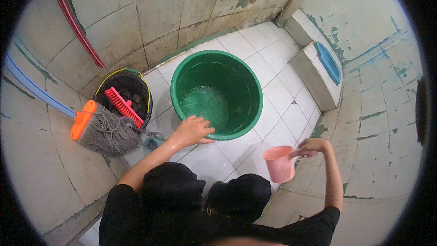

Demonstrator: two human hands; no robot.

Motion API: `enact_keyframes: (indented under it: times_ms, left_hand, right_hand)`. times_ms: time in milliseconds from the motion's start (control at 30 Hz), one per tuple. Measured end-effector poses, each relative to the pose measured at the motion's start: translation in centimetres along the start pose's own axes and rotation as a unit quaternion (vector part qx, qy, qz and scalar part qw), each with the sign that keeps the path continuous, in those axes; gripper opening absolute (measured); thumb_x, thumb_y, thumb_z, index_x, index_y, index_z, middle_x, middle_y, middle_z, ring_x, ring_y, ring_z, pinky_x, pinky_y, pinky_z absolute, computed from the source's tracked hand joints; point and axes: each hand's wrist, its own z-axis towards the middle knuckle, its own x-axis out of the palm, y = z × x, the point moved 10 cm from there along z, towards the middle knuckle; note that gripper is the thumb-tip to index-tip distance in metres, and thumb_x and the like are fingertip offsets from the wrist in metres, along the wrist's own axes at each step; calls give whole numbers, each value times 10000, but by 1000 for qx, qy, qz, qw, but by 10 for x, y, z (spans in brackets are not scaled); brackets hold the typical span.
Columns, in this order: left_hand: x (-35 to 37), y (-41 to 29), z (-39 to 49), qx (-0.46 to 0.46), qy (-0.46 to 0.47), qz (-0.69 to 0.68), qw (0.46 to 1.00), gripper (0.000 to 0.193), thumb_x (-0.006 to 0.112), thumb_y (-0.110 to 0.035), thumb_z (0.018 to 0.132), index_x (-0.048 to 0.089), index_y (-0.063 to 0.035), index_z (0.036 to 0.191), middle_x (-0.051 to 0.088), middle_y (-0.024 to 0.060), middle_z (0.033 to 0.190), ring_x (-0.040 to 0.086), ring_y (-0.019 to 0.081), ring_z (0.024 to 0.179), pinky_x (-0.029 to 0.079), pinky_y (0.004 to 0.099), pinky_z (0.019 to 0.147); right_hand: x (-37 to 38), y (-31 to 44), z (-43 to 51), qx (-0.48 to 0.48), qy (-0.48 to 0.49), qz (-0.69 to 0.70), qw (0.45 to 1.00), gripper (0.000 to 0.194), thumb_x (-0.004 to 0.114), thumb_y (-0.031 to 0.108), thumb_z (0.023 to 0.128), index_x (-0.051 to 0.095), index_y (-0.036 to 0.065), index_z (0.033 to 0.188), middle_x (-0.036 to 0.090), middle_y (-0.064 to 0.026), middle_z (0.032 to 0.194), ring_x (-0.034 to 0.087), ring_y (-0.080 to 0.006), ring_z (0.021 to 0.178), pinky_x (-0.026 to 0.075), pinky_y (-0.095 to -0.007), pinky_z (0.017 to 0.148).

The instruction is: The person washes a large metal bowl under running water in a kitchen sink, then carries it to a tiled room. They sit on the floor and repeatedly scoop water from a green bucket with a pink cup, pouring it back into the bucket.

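Observation:
A large green plastic tub (249, 65) stands on the white floor tiles in front of me, with a little water at its bottom. My left hand (194, 130) rests on the tub's near rim, fingers over the edge and thumb outside. Off to the right of the tub, my right hand (310, 147) grips the handle of a pink plastic water dipper (280, 167). The dipper is held above the floor, its mouth facing upward. Whether it has water in it cannot be seen.
Left of the tub, a black bucket (149, 109) with a yellow wire handle holds a pink scrub brush (123, 106). A grey string mop (106, 133) with an orange head leans beside it. A tiled ledge (312, 78) with a blue plastic object (327, 63) runs along the right wall.

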Motion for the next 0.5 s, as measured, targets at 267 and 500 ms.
enact_keyframes:
  times_ms: [267,500]
  left_hand:
    - [-1,6,18,-5,14,-29,999,369,637,-529,721,590,-179,828,522,-1,746,583,173,734,465,327,608]
    - [9,16,35,-15,36,-20,999,373,642,-536,707,592,-180,805,523,2,747,589,173,748,464,331,606]
  right_hand:
    - [-151,54,240,-23,50,-306,950,198,535,206,829,658,93,934,647,-79,824,583,-216,697,470,-358,616]
    - [-299,74,200,103,-116,-207,966,201,549,224,818,632,89,695,609,-44,656,539,-147,521,425,-329,486]
